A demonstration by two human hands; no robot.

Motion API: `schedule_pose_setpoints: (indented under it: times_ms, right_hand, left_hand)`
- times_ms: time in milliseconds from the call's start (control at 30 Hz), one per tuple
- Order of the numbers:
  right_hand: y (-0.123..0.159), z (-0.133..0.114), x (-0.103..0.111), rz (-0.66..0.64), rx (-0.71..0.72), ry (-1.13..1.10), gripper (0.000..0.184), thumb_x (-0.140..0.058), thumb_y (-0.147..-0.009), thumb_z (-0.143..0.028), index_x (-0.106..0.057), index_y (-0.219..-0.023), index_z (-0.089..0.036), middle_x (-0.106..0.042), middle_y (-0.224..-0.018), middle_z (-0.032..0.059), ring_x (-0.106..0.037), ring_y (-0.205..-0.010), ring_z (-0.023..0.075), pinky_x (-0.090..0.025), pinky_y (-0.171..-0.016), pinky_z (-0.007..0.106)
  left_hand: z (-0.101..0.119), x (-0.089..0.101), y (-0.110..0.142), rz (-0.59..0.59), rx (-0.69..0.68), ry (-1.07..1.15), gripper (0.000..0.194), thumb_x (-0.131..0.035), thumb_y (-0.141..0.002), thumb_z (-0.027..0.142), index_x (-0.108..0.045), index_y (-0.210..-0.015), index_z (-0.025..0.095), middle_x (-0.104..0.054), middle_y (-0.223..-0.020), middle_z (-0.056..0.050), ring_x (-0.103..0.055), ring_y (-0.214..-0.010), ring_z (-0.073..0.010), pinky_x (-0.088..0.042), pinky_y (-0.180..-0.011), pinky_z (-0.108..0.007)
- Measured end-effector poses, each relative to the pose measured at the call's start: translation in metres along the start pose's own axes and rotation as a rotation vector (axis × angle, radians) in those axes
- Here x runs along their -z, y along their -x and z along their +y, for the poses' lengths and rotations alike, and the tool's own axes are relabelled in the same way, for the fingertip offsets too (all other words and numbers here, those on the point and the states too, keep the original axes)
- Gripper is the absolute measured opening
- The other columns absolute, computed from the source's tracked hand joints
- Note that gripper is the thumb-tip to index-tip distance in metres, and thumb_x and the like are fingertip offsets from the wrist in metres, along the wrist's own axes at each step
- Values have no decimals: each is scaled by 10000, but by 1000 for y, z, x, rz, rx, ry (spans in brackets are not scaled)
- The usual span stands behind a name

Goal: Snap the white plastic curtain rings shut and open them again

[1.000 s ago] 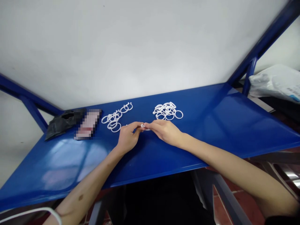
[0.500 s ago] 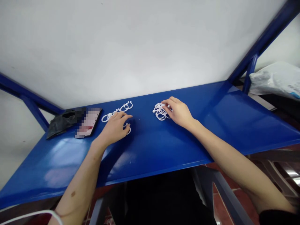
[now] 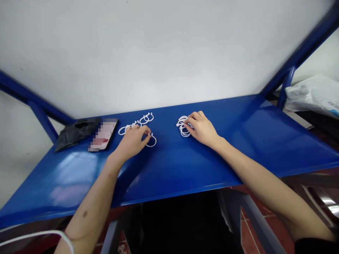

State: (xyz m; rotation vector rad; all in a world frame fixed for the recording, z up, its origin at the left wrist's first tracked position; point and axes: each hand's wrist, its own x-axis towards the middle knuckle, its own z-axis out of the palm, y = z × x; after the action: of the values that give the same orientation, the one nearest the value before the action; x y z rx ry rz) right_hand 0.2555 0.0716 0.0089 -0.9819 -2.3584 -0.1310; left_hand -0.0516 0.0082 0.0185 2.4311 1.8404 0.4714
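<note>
My left hand [image 3: 136, 138] pinches one white plastic curtain ring [image 3: 155, 141] between thumb and index finger. The ring is open at the top, with small knobs at its ends. Behind that hand, several similar rings [image 3: 145, 119] lie in a loose row on the blue table, partly hidden by my fingers. Over to the right, my right hand [image 3: 200, 127] rests at a small pile of white rings [image 3: 184, 131]. Its thumb and fingertips are closed on a ring in the pile and cover part of the heap.
A blue metal table [image 3: 169, 169] spans the view, with a white wall [image 3: 169, 53] behind it. At the left lie a black pouch [image 3: 71, 135] and a phone [image 3: 104, 135]. A plastic bag [image 3: 312, 93] sits beyond the right end. A white cable [image 3: 39, 233] crosses the lower left corner.
My left thumb and index finger have come together at the top of the single ring, which now shows more fully. My right hand stays at the pile, its fingers shifted slightly. The view has moved a little.
</note>
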Motion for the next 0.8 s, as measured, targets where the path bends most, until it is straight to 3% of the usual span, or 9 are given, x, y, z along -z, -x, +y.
schedule_pose_setpoints:
  times_ms: [300,467,600,800]
  right_hand:
    - [2,-21,8,83,35,-104,235,-530,-1015,-295,-669,-1162,-175,-678,-1080,129,-581,-982,267,-540,-859,439]
    - [6,-42,7,-24,77,-356,299,-569,-1008,-366,-625,-1223,-167,-725,-1105,114,-672,-984,240,-558,-860,406]
    - [9,-53,7,-117,51,-520,274,-573,-1008,-371,-611,-1200,-179,-756,-1034,75,-708,-883,192,-558,-787,343]
    - [13,-62,7,-109,-39,-653,354,-616,-965,-446,-536,-1197,-191,-761,-1009,68,-711,-775,169,-536,-661,304]
  left_hand:
    - [32,-3,0,185,-2,300,126,-678,-886,275,-633,-995,231,-741,-906,-11,-696,-827,-177,-512,-747,-295]
    - [53,-7,3,219,69,476,209,-725,-873,341,-657,-1042,237,-771,-865,-3,-734,-787,-163,-486,-577,-229]
    - [62,-8,5,270,72,573,189,-733,-871,397,-693,-954,232,-782,-861,-3,-756,-814,-172,-517,-601,-229]
    - [69,-10,8,431,119,573,179,-734,-868,393,-724,-939,228,-785,-879,-5,-750,-793,-160,-576,-725,-260]
